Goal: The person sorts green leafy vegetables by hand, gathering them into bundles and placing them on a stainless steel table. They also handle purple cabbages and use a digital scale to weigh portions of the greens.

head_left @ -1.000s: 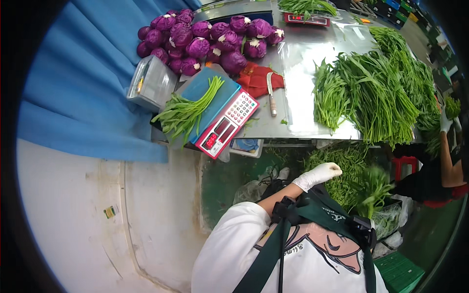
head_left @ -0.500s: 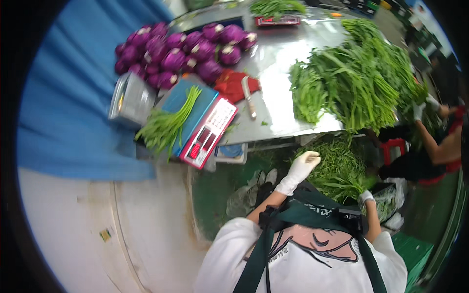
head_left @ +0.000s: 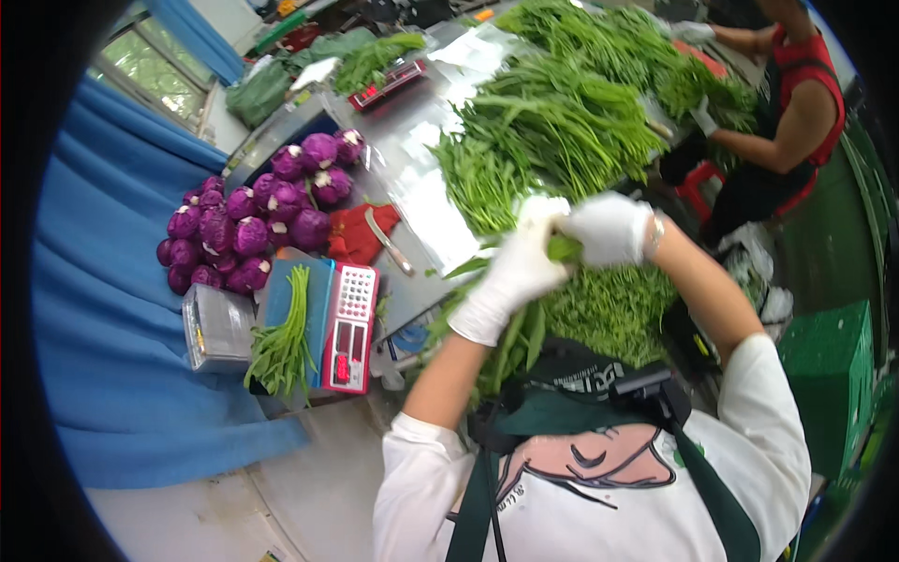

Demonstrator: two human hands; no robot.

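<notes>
My left hand [head_left: 526,267], in a white glove, is closed around leafy green stems [head_left: 524,337] whose leaves hang down beside my left wrist. Against it, my right hand [head_left: 607,229], also gloved, has its fingers closed at a bit of the same greens [head_left: 563,248] showing between the two hands. Both hands are raised in front of my chest, just off the table's near edge. Beyond them lies a large pile of long-stemmed leafy greens [head_left: 562,122] on the metal table. Below my hands sits a heap of loose green leaves [head_left: 609,314].
To the left, a bunch of greens [head_left: 298,314] rests on a red-and-blue scale [head_left: 349,328]. Behind it are purple cabbages [head_left: 248,234], a red cloth [head_left: 359,236] and a curved knife [head_left: 389,242]. At right, a co-worker [head_left: 796,103] handles greens; a green crate [head_left: 824,375] stands nearby.
My right hand has come up from beside the low heap to meet my left, with greens now between them. The left hand has closed on stems. The view has turned toward the right.
</notes>
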